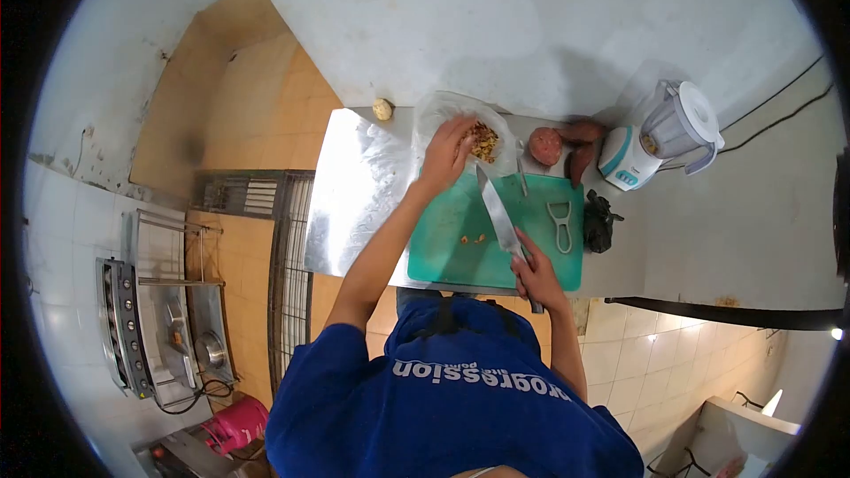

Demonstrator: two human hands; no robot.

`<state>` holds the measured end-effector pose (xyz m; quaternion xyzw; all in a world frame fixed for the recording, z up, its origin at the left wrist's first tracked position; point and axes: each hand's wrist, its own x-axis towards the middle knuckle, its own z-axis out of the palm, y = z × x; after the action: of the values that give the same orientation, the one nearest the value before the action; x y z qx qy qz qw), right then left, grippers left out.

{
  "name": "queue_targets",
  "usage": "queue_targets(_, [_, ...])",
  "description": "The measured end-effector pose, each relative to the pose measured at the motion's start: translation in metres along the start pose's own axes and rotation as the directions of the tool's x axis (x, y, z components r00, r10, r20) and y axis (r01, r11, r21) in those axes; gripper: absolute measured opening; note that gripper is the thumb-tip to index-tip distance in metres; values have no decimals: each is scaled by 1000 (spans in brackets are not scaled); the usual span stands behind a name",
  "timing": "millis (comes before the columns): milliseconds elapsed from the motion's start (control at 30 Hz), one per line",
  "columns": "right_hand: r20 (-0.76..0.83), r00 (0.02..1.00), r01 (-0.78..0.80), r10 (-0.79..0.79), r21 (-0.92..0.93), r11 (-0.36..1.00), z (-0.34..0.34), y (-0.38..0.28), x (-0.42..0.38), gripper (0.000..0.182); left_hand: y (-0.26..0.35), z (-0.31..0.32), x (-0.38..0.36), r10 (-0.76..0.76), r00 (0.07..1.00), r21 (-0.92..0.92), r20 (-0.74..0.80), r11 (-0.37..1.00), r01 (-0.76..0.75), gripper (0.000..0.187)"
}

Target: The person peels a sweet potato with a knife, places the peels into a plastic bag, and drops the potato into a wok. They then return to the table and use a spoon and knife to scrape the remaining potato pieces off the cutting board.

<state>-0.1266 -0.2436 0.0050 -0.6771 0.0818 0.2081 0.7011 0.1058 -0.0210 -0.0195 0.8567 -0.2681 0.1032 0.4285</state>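
My right hand [537,276] is wrapped round the handle of a kitchen knife [498,212], whose broad blade points up and left over the green cutting board [434,252]. My left hand [447,155] reaches over a clear plastic bag [428,111], its fingers stretched out beside the chopped brownish-yellow pieces [484,142] in it. The fingertips are partly hidden at the bag. A few small orange scraps [473,239] lie on the board. A white Y-shaped peeler [561,228] lies on its right side, and a slim utensil [521,173] crosses its far edge.
Reddish sweet potatoes [545,147] lie behind the board, beside a white and teal blender [630,158]. A crumpled black plastic bag [601,221] sits at the board's right. One pale round item [382,109] rests at the far left of the metal counter [354,186], against the wall.
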Motion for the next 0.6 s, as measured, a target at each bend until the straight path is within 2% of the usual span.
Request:
queue_targets(33, [-6, 1000, -5, 5, 6, 1000, -7, 10, -9, 56, 11, -2, -22, 15, 998, -205, -69, 978, -29, 45])
queue_targets(100, [-65, 997, -46, 37, -143, 989, -15, 31, -28, 53, 24, 8, -79, -36, 989, -166, -143, 986, 12, 35])
queue_targets(133, [-70, 996, -55, 46, -133, 990, -16, 45, -33, 53, 29, 14, -106, -25, 992, -91, -124, 996, 14, 41])
queue_targets(167, [-172, 985, -36, 2, -196, 980, -18, 62, -34, 53, 32, 20, -129, -13, 994, -16, -109, 1000, 12, 46])
queue_targets(200, [-267, 962, -22, -51, -263, 964, -20, 72, -34, 52, 32, 30, -150, -14, 995, -19, -103, 1000, 13, 46])
queue_targets(233, [-291, 956, -71, -29, -328, 942, -21, 75, -36, 52, 31, 41, -169, -94, 993, 89, -76, 991, 101, 55])
queue_targets(267, [-290, 957, -76, -25, -331, 941, -22, 81, -36, 52, 30, 52, -182, -177, 982, 199, -61, 962, 185, 64])
queue_targets(300, [-280, 959, -81, -43, -416, 906, -22, 94, -33, 51, 29, 61, -190, -184, 981, 199, -60, 961, 193, 64])
queue_targets(333, [-267, 962, -85, -58, -495, 865, -19, 107, -31, 50, 30, 69, -196, -231, 972, 234, 34, 948, 217, 71])
queue_targets(367, [-262, 964, -89, -50, -494, 865, -15, 120, -27, 50, 32, 77, -203, -279, 952, 271, 126, 933, 238, 79])
queue_targets(400, [-155, 941, 157, -300, -587, 794, -10, 132, -21, 51, 39, 83, -204, -285, 950, 273, 125, 931, 244, 79])
queue_targets(433, [-26, 851, 386, -525, -648, 657, -6, 134, -17, 51, 47, 89, -205, -260, 947, 307, 191, 932, 194, 81])
queue_targets(467, [-22, 852, 386, -523, -648, 656, -5, 135, -16, 51, 51, 93, -204, -235, 937, 336, 258, 931, 141, 83])
queue_targets(533, [38, 977, 200, -208, -490, 849, -3, 126, -16, 53, 51, 96, -204, -213, 939, 354, 271, 929, 109, 85])
queue_targets(567, [37, 979, 194, -202, -491, 849, -5, 122, -17, 53, 52, 98, -205, -191, 940, 372, 283, 925, 76, 86])
queue_targets(600, [66, 998, -2, 21, -276, 961, -6, 113, -16, 55, 53, 98, -206, -194, 939, 371, 283, 925, 79, 86])
